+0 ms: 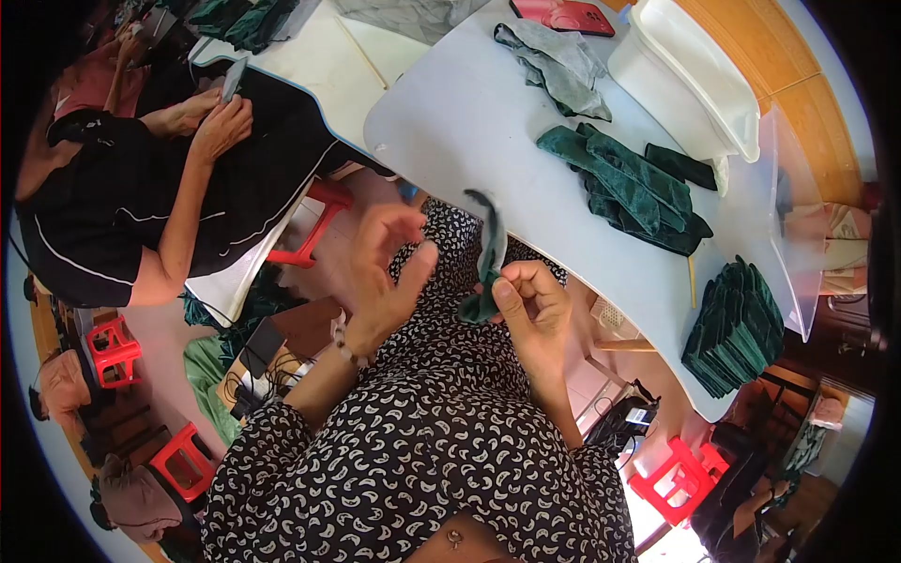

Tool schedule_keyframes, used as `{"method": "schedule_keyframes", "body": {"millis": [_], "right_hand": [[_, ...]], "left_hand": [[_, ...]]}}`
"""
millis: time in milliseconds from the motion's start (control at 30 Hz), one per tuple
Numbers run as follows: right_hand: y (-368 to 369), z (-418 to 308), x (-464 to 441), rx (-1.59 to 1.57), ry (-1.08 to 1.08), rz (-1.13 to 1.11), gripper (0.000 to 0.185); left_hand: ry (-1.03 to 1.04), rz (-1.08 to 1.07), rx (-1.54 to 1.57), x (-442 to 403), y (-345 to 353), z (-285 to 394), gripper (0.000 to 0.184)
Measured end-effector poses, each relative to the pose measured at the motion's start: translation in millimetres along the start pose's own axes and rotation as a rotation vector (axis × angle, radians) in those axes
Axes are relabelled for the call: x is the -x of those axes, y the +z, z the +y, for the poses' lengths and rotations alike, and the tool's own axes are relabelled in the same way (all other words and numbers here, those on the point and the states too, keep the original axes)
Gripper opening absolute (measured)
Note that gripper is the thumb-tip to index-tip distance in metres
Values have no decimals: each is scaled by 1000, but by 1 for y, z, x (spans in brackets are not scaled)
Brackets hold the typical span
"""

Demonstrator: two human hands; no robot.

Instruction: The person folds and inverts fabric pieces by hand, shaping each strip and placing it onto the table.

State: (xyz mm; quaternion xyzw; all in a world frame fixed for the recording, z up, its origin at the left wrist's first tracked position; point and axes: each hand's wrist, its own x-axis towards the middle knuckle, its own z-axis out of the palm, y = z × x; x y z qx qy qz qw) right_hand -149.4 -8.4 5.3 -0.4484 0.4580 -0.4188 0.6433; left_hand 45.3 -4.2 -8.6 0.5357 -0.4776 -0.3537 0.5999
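My right hand [538, 305] pinches a dark green velvet fabric piece [481, 302] between thumb and fingers, above my lap. A narrow strip of the piece, with a pale grey side, curls upward past the table edge. My left hand [387, 272] is raised to the left of the fabric, apart from it. Its fingers are curved and spread from the thumb with nothing between them, a little blurred by motion. A beaded bracelet [347, 345] circles the left wrist.
On the white table [441, 122] lie loose green velvet pieces [629, 183], a grey-backed piece [558, 66], a neat green stack [734, 328], a white plastic bin [685, 80] and a red phone [568, 14]. A co-worker [122, 197] sits at left. Red stools [676, 479] stand on the floor.
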Motion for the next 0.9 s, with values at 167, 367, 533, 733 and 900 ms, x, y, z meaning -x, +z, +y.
{"method": "schedule_keyframes", "body": {"millis": [167, 367, 533, 733, 900], "right_hand": [[8, 5, 4, -48, 13, -40, 17], [13, 1, 5, 240, -181, 83, 12], [16, 2, -2, 547, -455, 119, 16], [15, 3, -1, 613, -378, 127, 9], [7, 5, -6, 466, -145, -5, 7]], "left_hand": [[-155, -308, 117, 22, 18, 17, 37], [-396, -227, 392, 25, 18, 7, 32], [-489, -259, 379, 28, 11, 4, 29], [-552, -256, 424, 30, 10, -3, 30], [-556, -300, 399, 29, 10, -4, 32]]}}
